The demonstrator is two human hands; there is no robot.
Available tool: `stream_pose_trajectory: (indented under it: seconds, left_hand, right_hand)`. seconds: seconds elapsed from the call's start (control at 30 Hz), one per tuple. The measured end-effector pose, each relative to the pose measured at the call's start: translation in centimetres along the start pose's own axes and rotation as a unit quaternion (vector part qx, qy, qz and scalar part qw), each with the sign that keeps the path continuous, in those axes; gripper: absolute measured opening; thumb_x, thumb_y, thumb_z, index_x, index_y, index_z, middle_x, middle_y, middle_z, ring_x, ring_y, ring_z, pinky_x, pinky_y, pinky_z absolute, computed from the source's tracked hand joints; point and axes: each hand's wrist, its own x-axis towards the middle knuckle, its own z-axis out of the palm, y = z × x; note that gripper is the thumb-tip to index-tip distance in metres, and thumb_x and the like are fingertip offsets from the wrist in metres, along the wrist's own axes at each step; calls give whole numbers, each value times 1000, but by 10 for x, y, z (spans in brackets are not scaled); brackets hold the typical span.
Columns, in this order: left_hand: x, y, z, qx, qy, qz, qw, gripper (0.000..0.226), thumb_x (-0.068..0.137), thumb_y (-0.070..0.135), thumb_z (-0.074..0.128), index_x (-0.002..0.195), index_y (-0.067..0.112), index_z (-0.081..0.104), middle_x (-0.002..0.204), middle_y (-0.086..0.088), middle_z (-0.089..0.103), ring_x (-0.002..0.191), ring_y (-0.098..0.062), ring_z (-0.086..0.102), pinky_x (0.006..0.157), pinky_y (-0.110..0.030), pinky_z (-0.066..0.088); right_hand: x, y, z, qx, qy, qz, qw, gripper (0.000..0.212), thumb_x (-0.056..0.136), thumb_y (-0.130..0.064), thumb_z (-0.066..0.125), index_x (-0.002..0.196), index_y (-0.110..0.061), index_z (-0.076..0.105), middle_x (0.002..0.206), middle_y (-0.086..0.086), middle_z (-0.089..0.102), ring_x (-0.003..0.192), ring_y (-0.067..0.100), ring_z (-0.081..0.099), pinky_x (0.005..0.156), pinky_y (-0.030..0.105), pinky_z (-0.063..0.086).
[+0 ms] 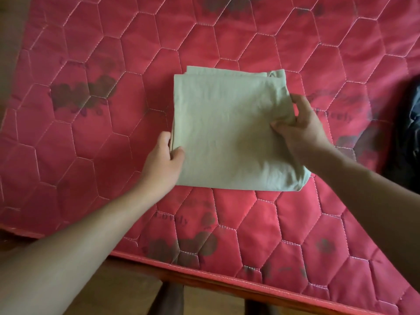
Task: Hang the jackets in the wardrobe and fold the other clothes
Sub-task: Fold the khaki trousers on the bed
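Both hands pinch the folded beige garment (pixel 229 130): left hand (pixel 162 163) and right hand (pixel 300 128) on opposite edges. I'd keep all layers pinched, lifting level.

Single head view, close, facing steeply down onto red quilted mattress (pixel 295 64).
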Motion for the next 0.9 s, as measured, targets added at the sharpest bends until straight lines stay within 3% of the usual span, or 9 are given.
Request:
stream_pose_trajectory:
  seconds: [0.13, 0.23, 0.3, 0.37, 0.47, 0.53, 0.6, 0.7, 0.9]
  left_hand:
    - [8, 8, 0, -76, 33, 63, 995, 18, 95, 11, 46, 105, 26, 49, 86, -5, 64, 69, -16, 54, 64, -37, 45]
    - [24, 9, -1, -95, 49, 77, 991, 19, 91, 21, 48, 107, 30, 48, 95, -12, 65, 84, -37, 59, 77, -54, 49]
    - [29, 10, 1, -76, 55, 50, 994, 29, 91, 18, 51, 117, 30, 49, 101, -10, 65, 90, -36, 61, 81, -52, 49]
    - [32, 12, 1, 10, 111, 64, 992, 53, 90, 10, 58, 140, 19, 44, 123, -8, 56, 112, -30, 56, 99, -45, 46]
    - [37, 25, 2, 214, 167, 235, 933, 70, 89, 18, 59, 154, 8, 34, 155, -25, 30, 145, -41, 29, 120, -50, 27]
    - [46, 24, 13, 327, 119, 300, 888, 71, 95, 36, 52, 158, 17, 28, 165, -22, 15, 153, -41, 12, 123, -54, 19]
    - [55, 13, 28, 384, 63, 284, 876, 74, 97, 48, 45, 161, 24, 19, 168, -17, 3, 156, -36, 1, 123, -57, 12]
    - [65, -3, 39, 402, 42, 270, 874, 76, 97, 51, 42, 162, 24, 13, 169, -17, -1, 156, -34, -5, 123, -56, 14]
    - [66, 11, 32, 408, 22, 257, 876, 75, 96, 53, 40, 162, 24, 16, 169, -14, 2, 156, -31, -2, 124, -53, 17]
  right_hand:
    - [-5, -5, 2, 47, 51, -62, 996, 41, 87, -2, 61, 119, -27, 57, 96, -5, 68, 77, 5, 63, 69, 23, 52]
    - [3, -8, 1, 38, 68, -81, 994, 48, 85, -6, 59, 127, -29, 53, 102, -5, 67, 86, 10, 64, 78, 32, 56]
    - [10, -6, 5, -14, 59, -58, 996, 61, 86, -8, 56, 141, -32, 43, 107, -4, 65, 94, 16, 63, 85, 38, 55]
    - [12, -4, 9, -115, 82, -59, 988, 75, 88, -9, 55, 155, -28, 28, 116, 0, 59, 108, 27, 56, 93, 39, 47]
    - [7, -8, 18, -330, 141, -178, 916, 75, 89, -28, 56, 159, -20, 28, 156, 17, 34, 144, 39, 32, 116, 54, 28]
    - [7, 0, 32, -424, 99, -245, 866, 75, 92, -46, 53, 159, -20, 30, 168, 17, 17, 155, 40, 13, 121, 66, 8]
    - [9, 15, 46, -462, 42, -232, 855, 79, 96, -63, 43, 161, -25, 21, 171, 12, 4, 157, 38, 0, 119, 70, -2]
    - [15, 34, 54, -462, 17, -191, 866, 82, 96, -78, 26, 163, -35, 5, 171, 5, -9, 157, 33, -10, 121, 67, -1]
    - [17, 22, 48, -488, -17, -165, 857, 83, 94, -79, 21, 162, -37, -2, 170, 6, -17, 156, 32, -16, 123, 64, -2]
